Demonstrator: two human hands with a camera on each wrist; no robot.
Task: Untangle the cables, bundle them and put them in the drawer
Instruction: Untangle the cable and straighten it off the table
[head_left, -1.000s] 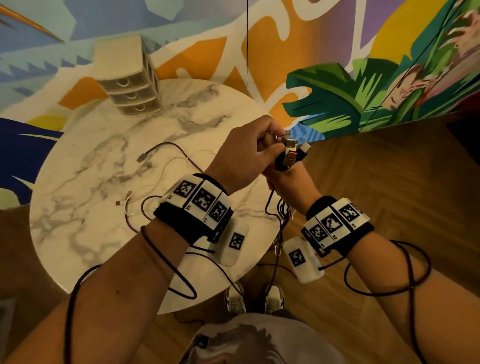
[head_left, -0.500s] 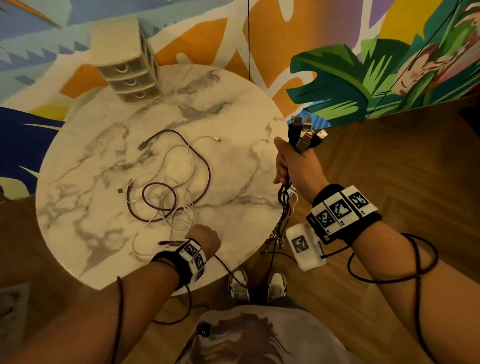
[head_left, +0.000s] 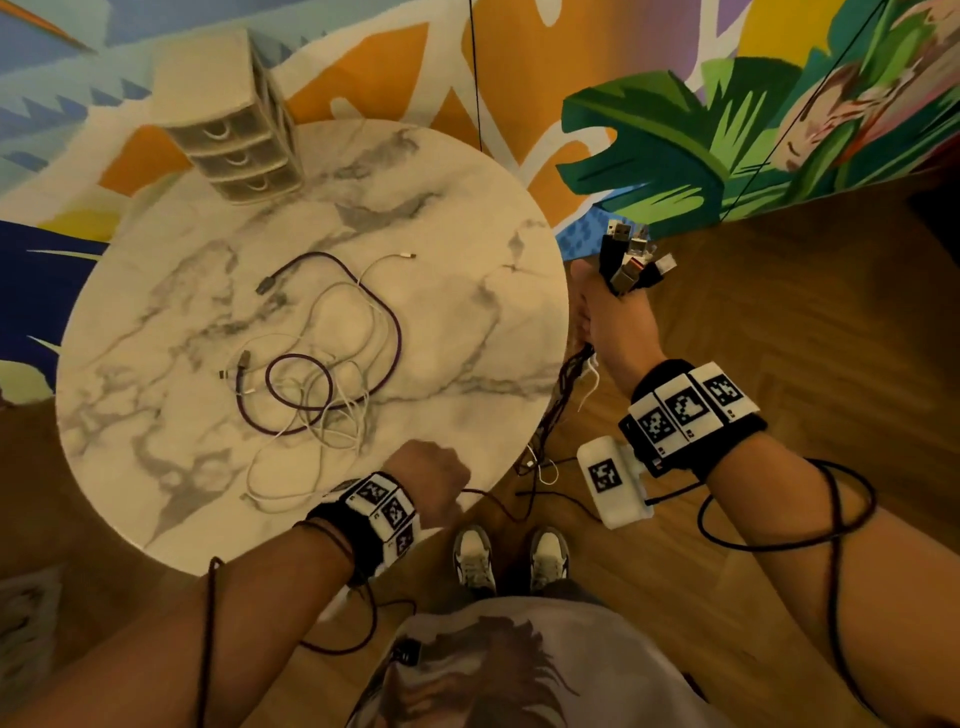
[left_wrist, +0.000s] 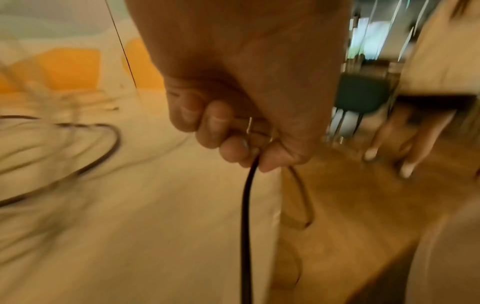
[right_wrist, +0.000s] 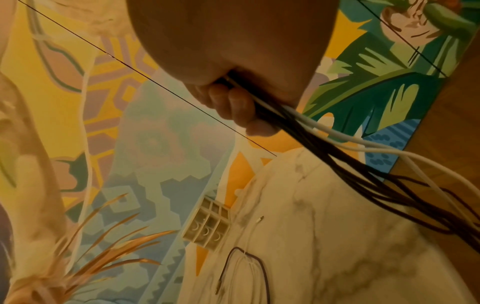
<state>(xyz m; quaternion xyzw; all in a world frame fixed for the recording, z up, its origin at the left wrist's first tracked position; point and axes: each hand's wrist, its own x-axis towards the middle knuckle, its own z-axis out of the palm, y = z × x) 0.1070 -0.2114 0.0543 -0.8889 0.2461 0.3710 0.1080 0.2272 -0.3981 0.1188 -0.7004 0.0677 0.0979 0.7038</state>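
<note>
1. Setting: a round marble bench (head_left: 467, 291) on a wooden floor, before a brightly painted mural wall.
2. Progress, gathered part: the right hand (head_left: 615, 322), raised just off the bench's right edge, is clamped on a gathered cable bunch (head_left: 563, 384); the USB plugs (head_left: 631, 257) stand up out of the fist, and the dark and white strands hang down past the rim toward the floor.
3. Progress, hand at work: the left hand (head_left: 434, 475), at the near rim, has its fingers curled tight round a single black cable (left_wrist: 246, 205) that drops straight below it.
4. Remaining: a loose tangle (head_left: 317, 374) of purple and white cables lies mid-bench, unsorted. Judged from this, untangling is roughly half done; bundling and stowing are not yet begun.
5. Destination: the three-drawer organiser (head_left: 234, 119) stands at the far-left rim, all drawers apparently closed.
6. Obstructions: the wrist cameras' own leads loop round both forearms and could snag; the hanging strands trail near the shoes (head_left: 511, 564).
</note>
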